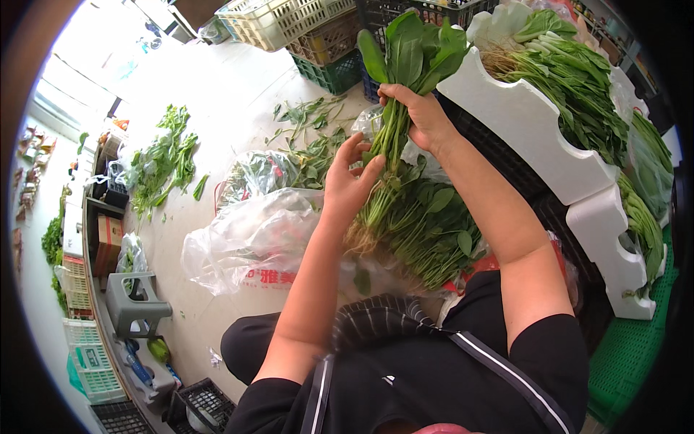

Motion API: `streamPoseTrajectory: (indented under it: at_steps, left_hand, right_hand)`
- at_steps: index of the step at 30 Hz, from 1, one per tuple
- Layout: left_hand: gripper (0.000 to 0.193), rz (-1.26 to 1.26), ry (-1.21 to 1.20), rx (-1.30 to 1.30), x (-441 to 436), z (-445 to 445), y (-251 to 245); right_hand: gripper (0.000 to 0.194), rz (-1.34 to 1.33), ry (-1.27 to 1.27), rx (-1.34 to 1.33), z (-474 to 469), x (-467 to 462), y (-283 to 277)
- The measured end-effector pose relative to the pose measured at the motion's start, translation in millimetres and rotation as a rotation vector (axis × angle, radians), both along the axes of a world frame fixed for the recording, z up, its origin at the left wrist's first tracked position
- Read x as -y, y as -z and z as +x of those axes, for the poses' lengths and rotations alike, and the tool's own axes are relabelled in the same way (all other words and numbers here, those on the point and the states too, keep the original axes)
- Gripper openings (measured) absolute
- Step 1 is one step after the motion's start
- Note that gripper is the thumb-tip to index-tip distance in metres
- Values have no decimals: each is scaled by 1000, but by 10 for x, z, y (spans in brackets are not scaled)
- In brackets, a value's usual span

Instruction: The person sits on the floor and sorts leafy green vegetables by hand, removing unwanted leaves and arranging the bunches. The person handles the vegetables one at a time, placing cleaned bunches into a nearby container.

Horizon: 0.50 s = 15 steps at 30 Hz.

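Note:
My right hand (420, 116) grips a bunch of leafy greens (393, 130) around the stems, just below the broad leaves. The bunch is held up with its leaves away from me and its pale roots towards me. At its left side is my left hand (355, 168), fingers curved and thumb against the lower stems; whether it grips any stems cannot be told. Beneath lies a larger pile of the same rooted greens (434, 233), partly hidden by the bunch. A clear plastic bag (238, 244) with red print lies left of the pile.
White foam boxes (520, 108) full of greens stand at the right, near a green plastic crate (623, 347). Stacked crates (331, 70) are at the top. Loose leaves (309, 116) and more greens (168, 163) lie on the floor. A grey stool (135, 304) stands at the left.

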<state>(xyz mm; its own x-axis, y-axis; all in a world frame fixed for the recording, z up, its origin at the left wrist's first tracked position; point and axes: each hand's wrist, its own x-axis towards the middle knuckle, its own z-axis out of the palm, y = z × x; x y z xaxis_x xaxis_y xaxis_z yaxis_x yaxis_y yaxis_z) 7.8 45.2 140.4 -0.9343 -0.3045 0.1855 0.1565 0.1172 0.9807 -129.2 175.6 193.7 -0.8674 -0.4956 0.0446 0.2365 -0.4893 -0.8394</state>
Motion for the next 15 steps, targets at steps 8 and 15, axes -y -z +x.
streamPoseTrajectory:
  at_steps: [8,15]
  left_hand:
    - [23,88,-121,39,-27,-202,99]
    - [63,339,47,204,-75,-227,363]
  right_hand:
    - [15,-102,2,162,-313,-137,209]
    - [15,-274,-25,244,-572,-73,399]
